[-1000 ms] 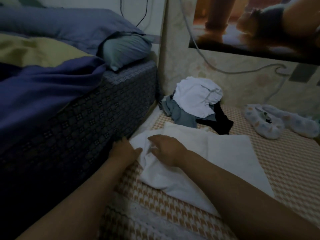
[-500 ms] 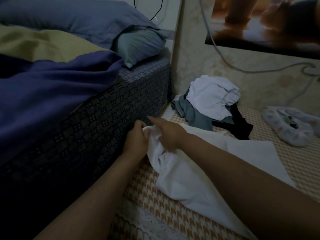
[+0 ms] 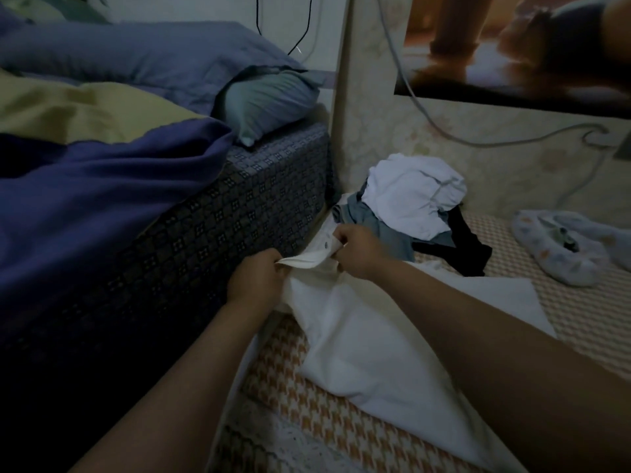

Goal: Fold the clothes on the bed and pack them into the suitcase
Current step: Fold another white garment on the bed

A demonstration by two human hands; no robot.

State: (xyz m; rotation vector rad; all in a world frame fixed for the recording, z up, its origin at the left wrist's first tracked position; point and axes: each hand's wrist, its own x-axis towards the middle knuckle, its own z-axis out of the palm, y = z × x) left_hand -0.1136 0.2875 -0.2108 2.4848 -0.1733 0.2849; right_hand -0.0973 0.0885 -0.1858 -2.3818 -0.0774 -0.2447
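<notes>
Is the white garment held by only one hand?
No, the left hand and the right hand both pinch the upper edge of the white garment.

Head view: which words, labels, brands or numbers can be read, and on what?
None can be read.
On the poster: a blurred picture, no letters visible.
On the white garment, pinched by the left hand and right hand: no label showing.
On the slippers: a printed pattern, no words.
</notes>
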